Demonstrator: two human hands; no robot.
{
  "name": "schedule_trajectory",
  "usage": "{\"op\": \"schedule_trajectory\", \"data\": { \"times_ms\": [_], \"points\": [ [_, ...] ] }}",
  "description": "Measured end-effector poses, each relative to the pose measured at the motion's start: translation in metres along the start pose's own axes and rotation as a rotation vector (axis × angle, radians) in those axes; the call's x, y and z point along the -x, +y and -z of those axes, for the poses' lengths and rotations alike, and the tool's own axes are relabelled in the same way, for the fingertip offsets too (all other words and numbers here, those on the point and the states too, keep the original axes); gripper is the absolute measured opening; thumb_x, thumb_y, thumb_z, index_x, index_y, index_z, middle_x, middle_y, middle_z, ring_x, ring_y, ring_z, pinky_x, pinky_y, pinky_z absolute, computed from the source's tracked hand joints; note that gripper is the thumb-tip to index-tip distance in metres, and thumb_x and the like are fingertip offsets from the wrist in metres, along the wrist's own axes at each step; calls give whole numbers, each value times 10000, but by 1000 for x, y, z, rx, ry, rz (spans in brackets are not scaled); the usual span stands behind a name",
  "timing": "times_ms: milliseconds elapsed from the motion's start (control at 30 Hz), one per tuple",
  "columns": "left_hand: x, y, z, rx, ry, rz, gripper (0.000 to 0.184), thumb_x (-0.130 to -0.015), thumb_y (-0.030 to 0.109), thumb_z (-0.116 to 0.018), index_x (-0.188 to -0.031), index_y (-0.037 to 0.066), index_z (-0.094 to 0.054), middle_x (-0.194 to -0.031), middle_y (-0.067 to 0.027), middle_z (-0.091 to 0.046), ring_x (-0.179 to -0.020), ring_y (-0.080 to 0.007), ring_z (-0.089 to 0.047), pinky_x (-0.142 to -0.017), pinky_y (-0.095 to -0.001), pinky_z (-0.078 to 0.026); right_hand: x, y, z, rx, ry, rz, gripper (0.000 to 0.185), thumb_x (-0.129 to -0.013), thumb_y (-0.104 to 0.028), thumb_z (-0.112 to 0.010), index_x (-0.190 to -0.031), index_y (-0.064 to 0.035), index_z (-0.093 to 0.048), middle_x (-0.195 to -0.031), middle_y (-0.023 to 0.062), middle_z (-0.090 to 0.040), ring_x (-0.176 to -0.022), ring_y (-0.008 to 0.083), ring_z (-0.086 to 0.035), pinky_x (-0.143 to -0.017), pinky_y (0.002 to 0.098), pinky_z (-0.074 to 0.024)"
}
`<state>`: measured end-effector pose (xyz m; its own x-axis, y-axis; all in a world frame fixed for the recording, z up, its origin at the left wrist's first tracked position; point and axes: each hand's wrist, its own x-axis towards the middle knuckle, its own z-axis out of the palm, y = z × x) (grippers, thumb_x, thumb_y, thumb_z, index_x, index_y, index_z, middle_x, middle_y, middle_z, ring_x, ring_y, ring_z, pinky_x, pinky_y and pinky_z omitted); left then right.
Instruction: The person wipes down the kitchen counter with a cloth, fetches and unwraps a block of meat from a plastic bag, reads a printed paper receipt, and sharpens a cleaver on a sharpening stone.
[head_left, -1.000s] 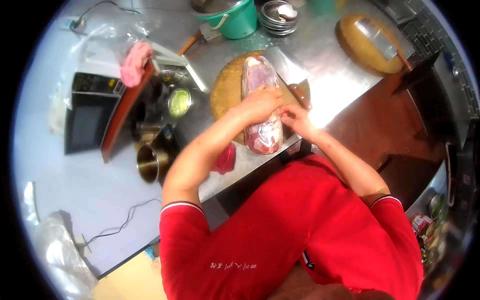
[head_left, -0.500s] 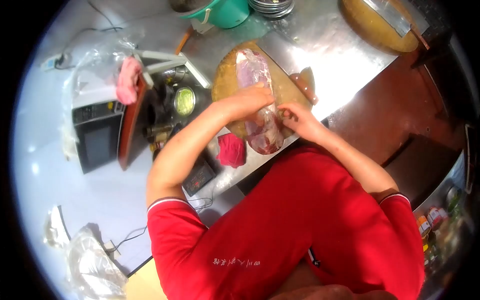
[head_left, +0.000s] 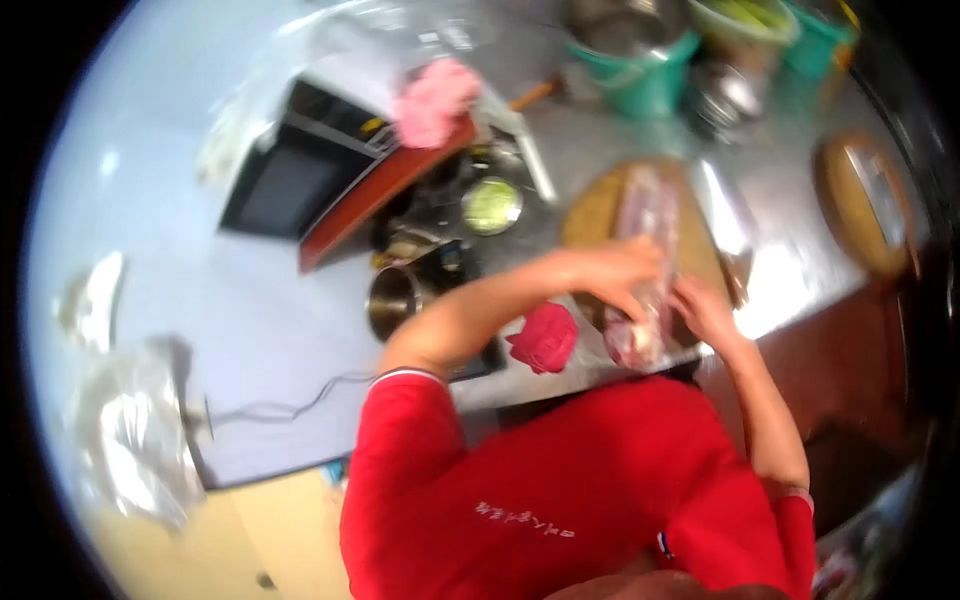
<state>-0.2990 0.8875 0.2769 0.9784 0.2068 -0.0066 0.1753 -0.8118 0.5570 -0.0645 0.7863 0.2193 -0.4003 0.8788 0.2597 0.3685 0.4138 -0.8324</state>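
A long piece of raw meat (head_left: pixel 650 205) lies lengthwise on a round wooden chopping board (head_left: pixel 590 215). My left hand (head_left: pixel 625 272) reaches across it from the left, fingers over the top and thumb on the near part, gripping it. From the right, my right hand (head_left: pixel 708 312) has its curled fingers against the meat's side; blur softens the fingertips. Along the board's right edge rests a cleaver (head_left: pixel 724 210), its handle toward me. A crumpled red cloth (head_left: pixel 546 338) sits left of the meat's near end.
A second round board (head_left: pixel 840 200) with another cleaver (head_left: pixel 880 200) is at the right. Green buckets (head_left: pixel 640 85) stand at the back. Leftward are a bowl of pale green shreds (head_left: pixel 492 206), a metal pot (head_left: pixel 392 300), a microwave (head_left: pixel 290 180) and a pink cloth (head_left: pixel 437 100).
The view has swung left, so the board and meat appear farther right. My left hand has spread its thumb around the meat's near part; my right hand stays beside it.
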Motion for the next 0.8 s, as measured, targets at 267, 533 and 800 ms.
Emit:
{"op": "schedule_trajectory", "data": {
  "times_ms": [267,533,800],
  "points": [
    [17,43,-47,-42,628,320,420,-901,422,-720,-766,24,-710,-857,-111,-652,-904,-321,-580,-765,-451,-511,-34,-35,5,155,-250,27,180,-954,-46,-647,-1122,13,-622,-976,244,-606,-963,447,-595,-836,443,-487],
    [8,32,-100,43,1191,279,412,-953,282,-640,-646,7,-641,-729,-150,-622,-806,-353,-580,-726,-470,-462,-29,-61,2,119,-300,104,57,-1024,-57,-591,-1015,-7,-565,-915,87,-534,-782,209,-541,-691,343,-466],
    [11,35,-90,37,1363,578,424,-939,284,-628,-654,-31,-641,-696,-213,-638,-725,-398,-614,-696,-509,-480,-71,-91,14,93,-595,99,119,-1001,-107,-648,-990,-16,-572,-811,36,-560,-711,119,-511,-637,291,-451]
  ]
}}
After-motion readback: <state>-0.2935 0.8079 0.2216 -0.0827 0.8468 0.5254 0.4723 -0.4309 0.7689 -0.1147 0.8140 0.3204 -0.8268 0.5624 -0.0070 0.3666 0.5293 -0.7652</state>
